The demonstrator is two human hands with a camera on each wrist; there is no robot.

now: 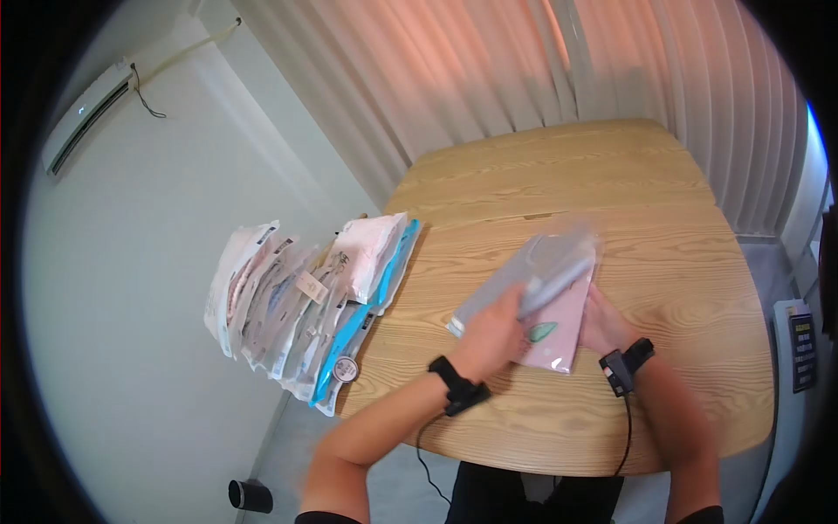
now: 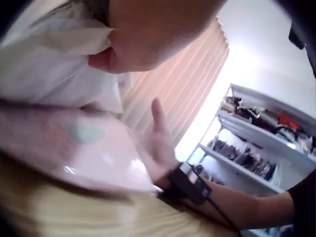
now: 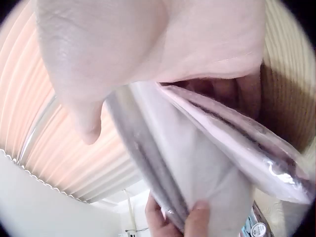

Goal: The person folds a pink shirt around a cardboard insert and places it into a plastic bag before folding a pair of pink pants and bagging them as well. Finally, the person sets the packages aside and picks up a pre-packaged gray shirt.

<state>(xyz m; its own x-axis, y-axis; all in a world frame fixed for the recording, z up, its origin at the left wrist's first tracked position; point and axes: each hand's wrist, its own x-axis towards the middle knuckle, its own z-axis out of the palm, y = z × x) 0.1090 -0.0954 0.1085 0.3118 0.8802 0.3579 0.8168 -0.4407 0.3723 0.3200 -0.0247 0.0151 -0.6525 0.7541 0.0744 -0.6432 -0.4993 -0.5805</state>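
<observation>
Over the wooden table, my left hand (image 1: 496, 336) pinches the edge of a grey package (image 1: 543, 269) in clear plastic. It is lifted at an angle over a pink package (image 1: 559, 332) with a green leaf print. In the right wrist view, the left thumb (image 3: 198, 219) lies on one face of the grey package, fingers on the other. My right hand (image 1: 605, 325) is at the pink package's right edge. Its thumb (image 3: 89, 121) stands straight and apart, while its other fingers extend behind the pink package, partly hidden.
A row of plastic-wrapped packages (image 1: 279, 297) leans at the table's left edge, the nearest with a blue strip (image 1: 349, 332). The wooden table (image 1: 559, 175) reaches back to the curtains (image 1: 489, 70). Cables hang from both wrist cameras. Shelves (image 2: 252, 148) with goods show in the left wrist view.
</observation>
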